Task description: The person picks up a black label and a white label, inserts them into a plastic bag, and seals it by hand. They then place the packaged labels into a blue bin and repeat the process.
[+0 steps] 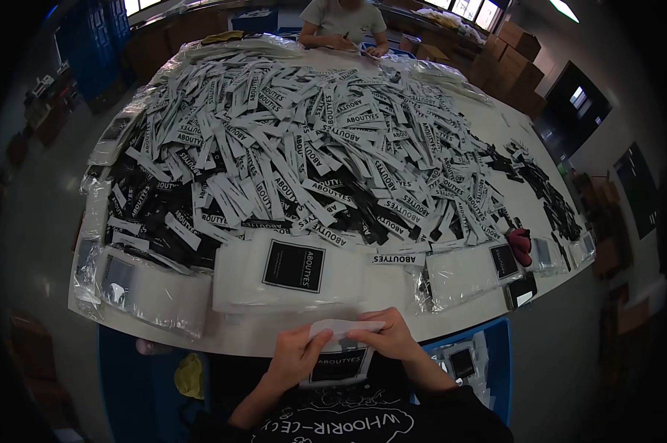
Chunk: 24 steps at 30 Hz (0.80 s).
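Observation:
Near the table's front edge, my left hand [296, 354] and my right hand [389, 336] pinch the top of a translucent bag [344, 325], one at each side. A black ABOUTYES label [341, 363] shows on the bag below my fingers. Just beyond my hands lies a stack of frosted bags [237, 277] with a black ABOUTYES label [294, 266] on top. A large heap of white ABOUTYES strips [274, 140] covers much of the white table, with black strips [356, 203] among them.
Clear-wrapped packs [156, 292] lie at the front left, others [470, 273] at the front right beside a dark red item [520, 246]. Blue bins [123, 384] stand below the edge. Across the table a person [342, 26] works. Cardboard boxes [507, 66] are stacked at back right.

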Each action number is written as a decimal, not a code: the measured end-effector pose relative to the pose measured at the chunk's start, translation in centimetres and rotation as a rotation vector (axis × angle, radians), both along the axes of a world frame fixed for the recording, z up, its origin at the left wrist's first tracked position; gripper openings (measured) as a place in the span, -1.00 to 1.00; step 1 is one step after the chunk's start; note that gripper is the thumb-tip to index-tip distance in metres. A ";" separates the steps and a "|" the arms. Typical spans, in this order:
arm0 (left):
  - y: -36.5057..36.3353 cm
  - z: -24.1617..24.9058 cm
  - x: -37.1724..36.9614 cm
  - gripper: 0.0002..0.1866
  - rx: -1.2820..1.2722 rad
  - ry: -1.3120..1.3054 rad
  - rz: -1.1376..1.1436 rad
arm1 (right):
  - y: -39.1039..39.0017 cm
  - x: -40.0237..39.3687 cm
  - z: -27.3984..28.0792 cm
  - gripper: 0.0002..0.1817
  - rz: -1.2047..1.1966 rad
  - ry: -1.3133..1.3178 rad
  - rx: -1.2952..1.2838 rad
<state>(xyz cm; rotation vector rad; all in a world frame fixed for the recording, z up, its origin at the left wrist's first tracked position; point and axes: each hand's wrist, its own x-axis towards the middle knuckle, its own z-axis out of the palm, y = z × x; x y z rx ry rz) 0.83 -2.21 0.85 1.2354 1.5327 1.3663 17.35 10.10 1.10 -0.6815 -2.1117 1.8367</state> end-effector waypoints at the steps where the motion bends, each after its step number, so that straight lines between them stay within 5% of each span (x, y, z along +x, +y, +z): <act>1: 0.3 -0.2 0.3 -0.82 0.001 0.000 -0.001 | -0.1 0.3 0.2 -0.85 -0.046 0.032 0.049; 7: 1.7 -0.3 0.9 -0.83 0.160 0.114 -0.172 | 1.1 7.1 2.6 -0.86 -0.395 0.057 0.008; 9: 1.7 -0.9 0.1 -0.82 0.054 0.208 -0.116 | 2.5 11.9 4.7 -0.70 -0.213 -0.340 -0.093; 12: 2.1 -1.4 -0.3 -0.78 0.086 0.271 0.001 | 2.5 13.4 6.1 -0.46 0.302 -0.786 0.151; 18: 4.8 -3.0 0.0 -0.71 0.271 0.619 0.115 | 4.1 7.5 3.7 -0.55 -0.103 -0.284 0.387; 22: 6.1 -4.3 -0.3 -0.64 0.280 0.792 0.183 | 7.8 0.3 -1.6 -0.57 -0.295 -0.243 1.138; 24: 6.0 -5.9 -0.9 -0.54 0.232 0.783 0.247 | 9.7 -0.5 -3.4 -0.58 -0.268 -0.310 1.157</act>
